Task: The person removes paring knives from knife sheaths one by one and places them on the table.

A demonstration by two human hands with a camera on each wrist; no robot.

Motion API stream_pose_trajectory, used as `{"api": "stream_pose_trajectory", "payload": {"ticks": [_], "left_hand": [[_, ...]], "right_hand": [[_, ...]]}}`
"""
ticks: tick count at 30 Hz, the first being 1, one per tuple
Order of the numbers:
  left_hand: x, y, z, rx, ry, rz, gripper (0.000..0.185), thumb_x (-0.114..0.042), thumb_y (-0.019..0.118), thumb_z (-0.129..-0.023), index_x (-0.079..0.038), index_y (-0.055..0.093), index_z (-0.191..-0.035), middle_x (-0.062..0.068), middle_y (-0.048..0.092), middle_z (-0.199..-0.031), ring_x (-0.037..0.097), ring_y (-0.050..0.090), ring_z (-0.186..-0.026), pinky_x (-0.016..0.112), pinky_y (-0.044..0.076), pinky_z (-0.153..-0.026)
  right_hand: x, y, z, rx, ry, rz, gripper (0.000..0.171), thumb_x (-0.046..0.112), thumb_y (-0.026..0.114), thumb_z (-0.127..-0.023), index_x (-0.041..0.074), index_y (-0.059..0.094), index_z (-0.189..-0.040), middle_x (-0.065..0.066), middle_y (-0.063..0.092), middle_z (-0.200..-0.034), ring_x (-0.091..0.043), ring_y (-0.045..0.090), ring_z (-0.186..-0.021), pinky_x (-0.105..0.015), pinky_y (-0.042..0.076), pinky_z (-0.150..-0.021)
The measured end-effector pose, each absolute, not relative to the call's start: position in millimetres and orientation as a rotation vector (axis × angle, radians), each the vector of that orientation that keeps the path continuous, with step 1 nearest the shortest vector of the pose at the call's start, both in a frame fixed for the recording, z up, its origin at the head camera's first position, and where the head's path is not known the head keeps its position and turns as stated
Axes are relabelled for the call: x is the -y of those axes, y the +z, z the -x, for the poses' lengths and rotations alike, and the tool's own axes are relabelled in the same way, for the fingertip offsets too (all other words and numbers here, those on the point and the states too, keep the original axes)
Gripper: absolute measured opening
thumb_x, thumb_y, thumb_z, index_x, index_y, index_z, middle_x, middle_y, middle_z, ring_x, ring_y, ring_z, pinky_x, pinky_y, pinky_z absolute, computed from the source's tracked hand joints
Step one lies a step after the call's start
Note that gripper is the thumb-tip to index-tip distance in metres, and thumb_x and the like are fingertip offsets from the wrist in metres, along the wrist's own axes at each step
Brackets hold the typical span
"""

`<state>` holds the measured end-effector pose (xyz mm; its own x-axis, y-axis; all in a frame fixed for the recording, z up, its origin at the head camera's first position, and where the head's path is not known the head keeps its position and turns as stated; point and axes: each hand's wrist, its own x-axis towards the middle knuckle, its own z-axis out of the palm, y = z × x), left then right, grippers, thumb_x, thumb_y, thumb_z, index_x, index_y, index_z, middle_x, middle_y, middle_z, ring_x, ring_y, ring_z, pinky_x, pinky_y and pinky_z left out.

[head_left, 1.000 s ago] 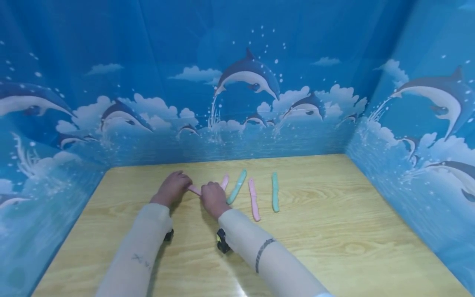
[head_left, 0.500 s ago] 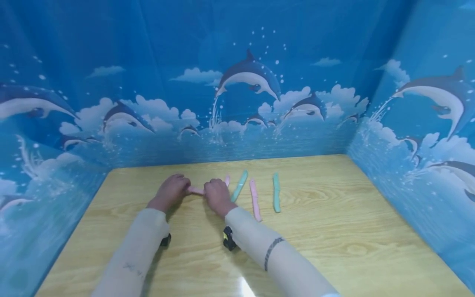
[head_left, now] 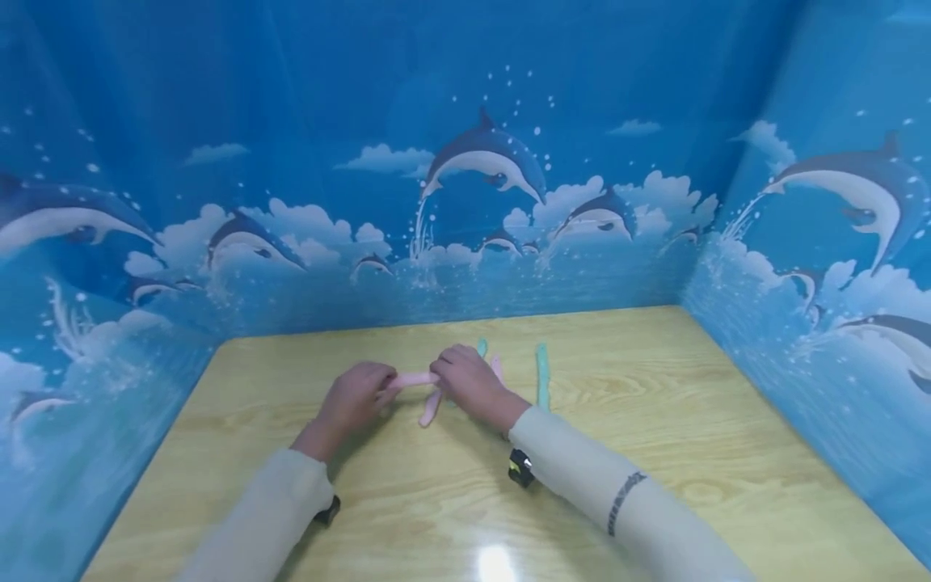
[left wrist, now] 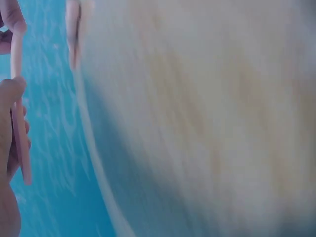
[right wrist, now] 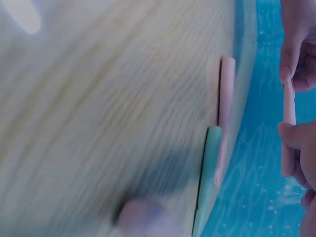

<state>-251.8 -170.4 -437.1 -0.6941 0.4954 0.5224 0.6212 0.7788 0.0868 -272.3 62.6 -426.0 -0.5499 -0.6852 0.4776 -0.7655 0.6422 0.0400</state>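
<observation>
In the head view my left hand (head_left: 378, 392) and right hand (head_left: 447, 373) each pinch one end of a pale pink strip (head_left: 414, 378) and hold it level just above the wooden table (head_left: 655, 453). A second pink strip (head_left: 431, 408) lies slanted on the table right under it. In the left wrist view the held pink strip (left wrist: 19, 123) runs along the left edge between fingertips. The right wrist view shows the held pink strip (right wrist: 288, 128) between fingers at the right edge.
A teal strip (head_left: 541, 376) lies right of my right hand. The tips of another teal strip (head_left: 482, 347) and a pink strip (head_left: 498, 368) show behind that hand. The right wrist view shows a pink strip (right wrist: 227, 89) and a teal strip (right wrist: 210, 163) on the table. Blue dolphin-print walls (head_left: 465, 202) enclose three sides.
Both hands have shifted right with the pink strip, which now lies level between them. My right hand now covers much of the teal and pink strips behind it.
</observation>
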Motion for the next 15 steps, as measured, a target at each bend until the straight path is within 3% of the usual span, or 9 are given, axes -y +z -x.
{"api": "stream_pose_trajectory", "payload": {"ticks": [8, 15], "left_hand": [[147.4, -437.7, 235.5, 2.237, -0.423, 0.950, 0.025, -0.010, 0.085, -0.073, -0.005, 0.066, -0.089, 0.003, 0.070, -0.082, 0.019, 0.064, -0.074, 0.032, 0.057, -0.065], [130.9, -431.8, 218.5, 2.132, -0.476, 1.026, 0.027, -0.012, 0.085, -0.071, -0.005, 0.065, -0.089, 0.003, 0.070, -0.083, 0.018, 0.065, -0.073, 0.031, 0.058, -0.064]], "right_hand": [[-95.0, -410.3, 246.8, 2.458, 0.241, -1.157, 0.017, 0.023, 0.067, -0.093, 0.010, 0.069, -0.104, 0.000, 0.066, -0.099, -0.017, 0.059, -0.095, -0.030, 0.050, -0.086], [-118.5, -403.8, 231.5, 2.387, 0.292, -1.220, 0.014, 0.021, 0.070, -0.090, 0.013, 0.068, -0.101, 0.004, 0.065, -0.096, -0.014, 0.058, -0.091, -0.029, 0.047, -0.079]]}}
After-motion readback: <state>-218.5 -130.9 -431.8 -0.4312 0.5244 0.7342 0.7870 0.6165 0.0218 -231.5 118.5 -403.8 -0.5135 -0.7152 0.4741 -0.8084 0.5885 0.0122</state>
